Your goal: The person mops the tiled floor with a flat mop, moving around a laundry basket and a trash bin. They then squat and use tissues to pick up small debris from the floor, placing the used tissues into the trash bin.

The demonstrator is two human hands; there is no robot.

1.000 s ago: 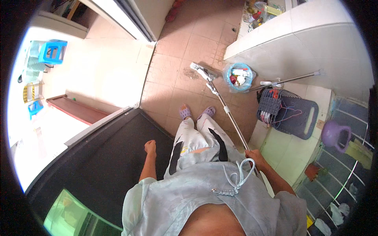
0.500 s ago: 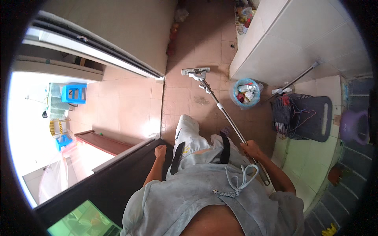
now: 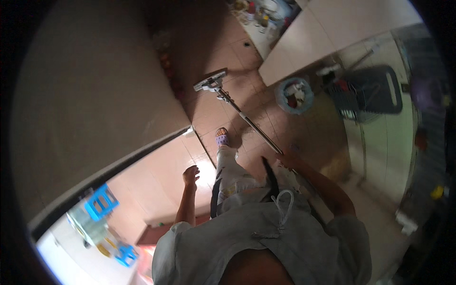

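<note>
A sponge mop [image 3: 259, 130] slants across the view, its grey pole passing through my right hand [image 3: 286, 162], which is closed around it. The pole's lower part crosses in front of my right side, partly hidden by my forearm. At the far end, the flat white mop head [image 3: 210, 80] rests on the pinkish tiled floor [image 3: 202, 107]. My left hand [image 3: 191, 175] hangs beside my left leg with loosely curled, slightly parted fingers and nothing in it. My left foot, in a light purple clog [image 3: 222, 137], is forward on the tiles.
A bin with a light blue liner [image 3: 295, 95] holds rubbish at right, near a dark grey rack [image 3: 375, 95]. A beige wall [image 3: 95, 90] stands at left, and a tiled wall corner [image 3: 275, 71] juts in ahead. Blue stools [image 3: 102, 202] stand beyond the doorway.
My view has turned and moved forward past the doorway. My left foot has come into sight. The mop head appears farther left and tilted; my right hand still grips the pole. The picture is darker.
</note>
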